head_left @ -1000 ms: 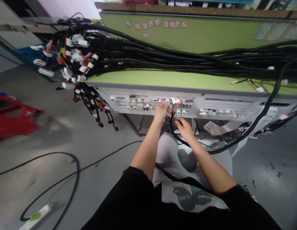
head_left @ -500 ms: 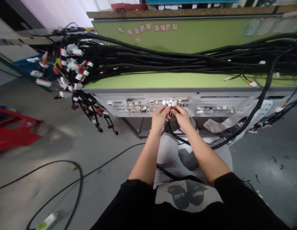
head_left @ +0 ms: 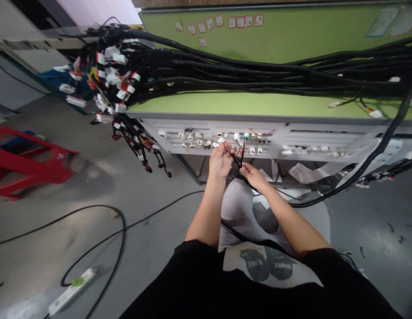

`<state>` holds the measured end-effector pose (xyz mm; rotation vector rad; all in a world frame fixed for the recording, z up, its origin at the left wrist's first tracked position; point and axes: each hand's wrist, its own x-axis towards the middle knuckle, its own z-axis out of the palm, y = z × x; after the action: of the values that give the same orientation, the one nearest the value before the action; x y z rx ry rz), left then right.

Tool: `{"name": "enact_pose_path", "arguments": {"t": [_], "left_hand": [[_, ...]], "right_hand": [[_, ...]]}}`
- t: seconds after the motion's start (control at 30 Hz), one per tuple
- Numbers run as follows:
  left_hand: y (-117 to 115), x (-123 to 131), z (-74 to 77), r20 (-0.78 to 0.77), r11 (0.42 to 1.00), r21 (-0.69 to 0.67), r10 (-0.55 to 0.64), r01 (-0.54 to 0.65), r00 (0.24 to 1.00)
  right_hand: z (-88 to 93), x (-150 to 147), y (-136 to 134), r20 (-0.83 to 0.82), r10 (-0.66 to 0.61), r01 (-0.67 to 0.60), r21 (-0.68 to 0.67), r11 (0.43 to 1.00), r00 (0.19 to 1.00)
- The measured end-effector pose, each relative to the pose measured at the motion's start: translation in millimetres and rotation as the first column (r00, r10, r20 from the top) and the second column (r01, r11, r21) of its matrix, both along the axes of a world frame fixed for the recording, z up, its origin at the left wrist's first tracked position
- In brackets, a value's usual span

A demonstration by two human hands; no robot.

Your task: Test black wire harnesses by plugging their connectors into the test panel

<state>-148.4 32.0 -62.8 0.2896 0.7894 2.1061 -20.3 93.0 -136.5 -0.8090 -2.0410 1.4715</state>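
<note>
Before the panel [head_left: 278, 138], the left hand [head_left: 219, 163] lightly pinched wires [head_left: 227, 148] beside a white plug [head_left: 221, 140]; the right hand [head_left: 254, 176] gripped the cable [head_left: 242, 157], both nearly closed. Steady support probably helped.

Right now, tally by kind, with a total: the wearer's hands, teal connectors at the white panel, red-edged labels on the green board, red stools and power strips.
Hands: 2 (left hand, right hand)
Teal connector: 1
Red-edged labels: 10
Red stool: 1
Power strip: 1
Total: 15
</note>
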Motion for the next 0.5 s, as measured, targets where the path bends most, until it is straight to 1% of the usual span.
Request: {"name": "enact_pose_path", "arguments": {"t": [0.1, 0.17, 0.37, 0.5], "left_hand": [[5.2, -6.5, -3.2, -0.012, 0.999, -0.015, 0.048, -0.048, 0.999], [8.0, -10.1, -3.8, -0.04, 0.996, -0.049, 0.07, -0.071, 0.997], [12.3, -16.5, 0.0, -0.092, 0.981, -0.163, 0.093, -0.107, 0.991], [15.6, -18.0, 4.4, -0.126, 0.959, -0.249, 0.106, -0.135, 0.986]], "right_hand": [[-0.5, -9.2, -4.1, -0.014, 0.045, -0.045, -0.001, 0.999, 0.999], [-0.1, -12.5, -4.4, -0.03, 0.024, -0.025, -0.013, 1.0, 0.999], [-3.2, -18.0, -5.7, -0.115, -0.035, 0.02, -0.124, 0.992, 0.993], [-4.3, -20.6, -6.7, -0.12, -0.068, 0.047, -0.175, 0.983, 0.99]]}}
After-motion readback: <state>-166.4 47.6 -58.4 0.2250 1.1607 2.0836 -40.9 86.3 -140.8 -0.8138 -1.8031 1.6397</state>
